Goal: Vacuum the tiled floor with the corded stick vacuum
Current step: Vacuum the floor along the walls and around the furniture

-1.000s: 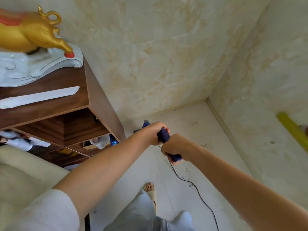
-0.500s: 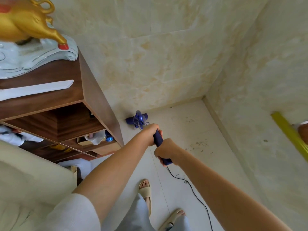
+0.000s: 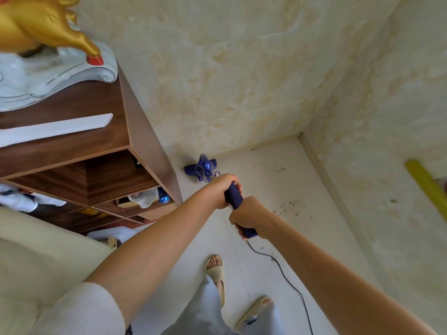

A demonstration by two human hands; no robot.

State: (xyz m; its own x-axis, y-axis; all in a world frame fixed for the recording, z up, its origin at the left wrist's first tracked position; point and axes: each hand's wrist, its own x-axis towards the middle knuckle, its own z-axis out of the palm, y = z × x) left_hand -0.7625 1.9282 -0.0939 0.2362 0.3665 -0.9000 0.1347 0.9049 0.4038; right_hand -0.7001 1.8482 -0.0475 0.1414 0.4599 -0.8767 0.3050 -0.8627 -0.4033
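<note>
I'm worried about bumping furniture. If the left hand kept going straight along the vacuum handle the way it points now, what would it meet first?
Probably the vacuum head on the floor, near the wall's base. The left hand aims there along the handle. The wooden cabinet stands off to the left, though depth is unclear.

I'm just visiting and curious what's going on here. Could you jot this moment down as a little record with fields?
Activity: a person vacuums a tiled floor
Tool: blue stick vacuum, its head on the floor near the wall and beside the wooden shelf
Left hand: grips the handle higher up
Right hand: grips the handle's end
Cord: black, trails from the handle's end across the floor
Dirt: dark specks on the tiles to the right of the vacuum
Feet: in beige sandals
On shelf: gold figurine
</note>
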